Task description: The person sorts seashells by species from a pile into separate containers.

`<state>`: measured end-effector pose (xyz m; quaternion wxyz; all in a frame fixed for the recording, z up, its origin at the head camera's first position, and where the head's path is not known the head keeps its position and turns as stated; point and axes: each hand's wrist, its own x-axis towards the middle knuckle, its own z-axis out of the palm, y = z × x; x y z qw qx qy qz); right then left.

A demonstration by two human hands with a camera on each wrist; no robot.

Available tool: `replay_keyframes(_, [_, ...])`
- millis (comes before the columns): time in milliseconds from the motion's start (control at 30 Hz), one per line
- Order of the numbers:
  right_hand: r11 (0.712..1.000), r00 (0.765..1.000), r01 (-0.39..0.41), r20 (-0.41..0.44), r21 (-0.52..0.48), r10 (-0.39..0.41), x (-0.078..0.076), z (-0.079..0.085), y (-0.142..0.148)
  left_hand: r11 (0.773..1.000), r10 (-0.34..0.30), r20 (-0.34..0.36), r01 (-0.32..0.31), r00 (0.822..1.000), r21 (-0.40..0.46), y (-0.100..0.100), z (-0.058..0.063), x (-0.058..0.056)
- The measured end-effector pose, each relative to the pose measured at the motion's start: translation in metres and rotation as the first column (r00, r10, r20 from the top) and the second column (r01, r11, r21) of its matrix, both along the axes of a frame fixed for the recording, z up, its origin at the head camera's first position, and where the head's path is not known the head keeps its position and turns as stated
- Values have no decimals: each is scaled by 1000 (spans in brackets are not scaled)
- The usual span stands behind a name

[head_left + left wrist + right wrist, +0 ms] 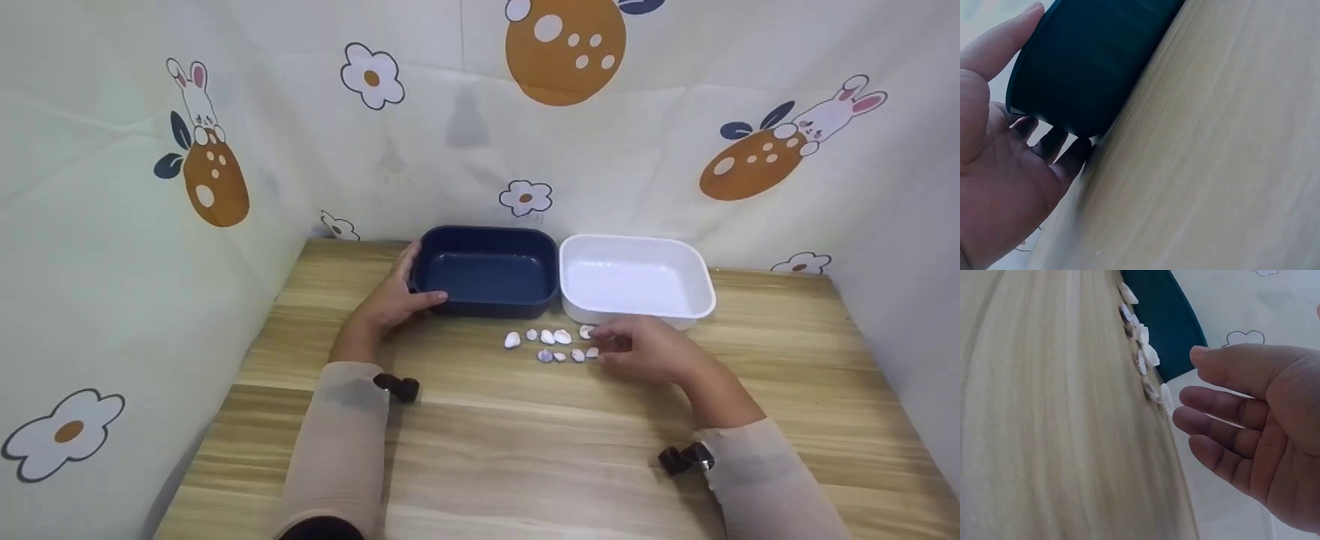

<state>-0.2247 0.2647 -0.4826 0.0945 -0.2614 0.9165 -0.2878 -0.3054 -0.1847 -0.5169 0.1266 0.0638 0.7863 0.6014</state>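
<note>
A dark blue rectangular tub [486,309] stands on the wooden table. My left hand [390,300] grips its left end, thumb along the front rim and fingers round the side; the left wrist view shows this thumb over the rim of the tub [1084,67]. In front of the tubs lie several small whitish seashells [547,337], some with purplish patches. My right hand [651,351] is beside the rightmost shells, its fingers slightly bent. Seen from the right wrist, nothing shows between the fingers of the right hand [1252,422], and the shells [1150,354] lie past the fingertips.
A white rectangular tub [637,281] stands right beside the blue one, behind my right hand. Both tubs are near the back edge of the wooden table [525,450]. A pale cloth [450,112] printed with flowers and rabbits hangs behind and at the sides.
</note>
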Motion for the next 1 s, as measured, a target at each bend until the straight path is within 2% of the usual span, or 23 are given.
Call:
replay_keyframes(167, [1000,1000,-13,-1,12,13,-2,-9,-4,1000,2,-9,-2,1000,-15,-1,0,0])
replay_keyframes(400, [999,997,-42,-70,-9,41,-3,-20,-9,999,-9,-68,6,998,-48,-2,-2,-2])
replay_keyframes(633, [999,994,-35,-101,-11,33,-4,-26,-9,996,-4,-77,-2,997,-86,-1,-1,-2])
replay_keyframes(833, [1000,995,-18,-93,13,19,-4,-27,-9,995,-12,-83,3,996,-104,-2,-4,-3])
replay_keyframes(1000, [999,999,0,-37,38,1,-2,-20,-11,994,-10,-81,1,997,-109,-3,-4,-3])
